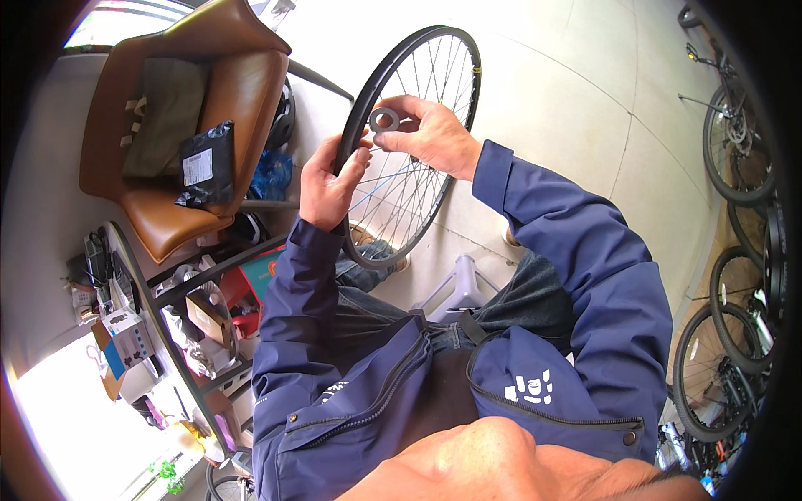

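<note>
A bicycle wheel [378, 81] with a black rim and thin spokes stands tilted in front of me, without a tyre that I can make out. My left hand [324, 190] is closed around the near left side of its rim, thumb toward the spokes. Between the thumb and fingers of my right hand [441, 140] is a small grey ring [384, 119] that looks like a roll of tape. It sits close against the inner side of the rim, and I cannot tell whether it touches. One blue spoke-like line [368, 197] shows below the hands.
At left stands a brown chair [246, 96] bearing a black plastic parcel [209, 163] and a dark cloth bag [167, 108]. Below it, a cluttered rack [150, 292] holds boxes. A pale stool [464, 284] is between my legs. Several bicycles [735, 150] line the right side.
</note>
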A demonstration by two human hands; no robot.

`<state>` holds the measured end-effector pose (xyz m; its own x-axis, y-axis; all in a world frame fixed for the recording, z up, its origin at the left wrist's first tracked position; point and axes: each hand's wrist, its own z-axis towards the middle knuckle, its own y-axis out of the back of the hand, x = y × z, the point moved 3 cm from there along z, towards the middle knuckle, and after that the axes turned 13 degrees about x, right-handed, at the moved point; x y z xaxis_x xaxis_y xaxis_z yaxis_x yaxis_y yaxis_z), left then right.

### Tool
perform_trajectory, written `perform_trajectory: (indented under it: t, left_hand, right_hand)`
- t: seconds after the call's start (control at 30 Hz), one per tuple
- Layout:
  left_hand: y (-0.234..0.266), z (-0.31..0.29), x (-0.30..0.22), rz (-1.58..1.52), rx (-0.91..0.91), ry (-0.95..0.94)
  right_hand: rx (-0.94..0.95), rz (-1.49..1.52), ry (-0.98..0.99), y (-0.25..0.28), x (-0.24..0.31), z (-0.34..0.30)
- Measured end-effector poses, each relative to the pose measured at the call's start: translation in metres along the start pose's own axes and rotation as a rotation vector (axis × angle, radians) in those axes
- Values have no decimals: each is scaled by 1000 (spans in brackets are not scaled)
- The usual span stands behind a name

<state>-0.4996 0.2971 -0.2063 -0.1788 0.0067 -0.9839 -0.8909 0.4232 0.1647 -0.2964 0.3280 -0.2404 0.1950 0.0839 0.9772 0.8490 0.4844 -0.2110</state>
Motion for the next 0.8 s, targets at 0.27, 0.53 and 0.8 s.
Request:
perform_trajectory:
  t: [0.27, 0.53, 0.8]
  left_hand:
    - [2, -2, 1, -7, -8, 7]
    - [1, -4, 1, -6, -8, 6]
    - [-1, -4, 0, 60, -31, 0]
  right_hand:
    - [-13, -379, -24, 0, 9, 2]
    - [-7, -305, 36, -8, 6, -3]
    - [72, -288, -7, -13, 12, -4]
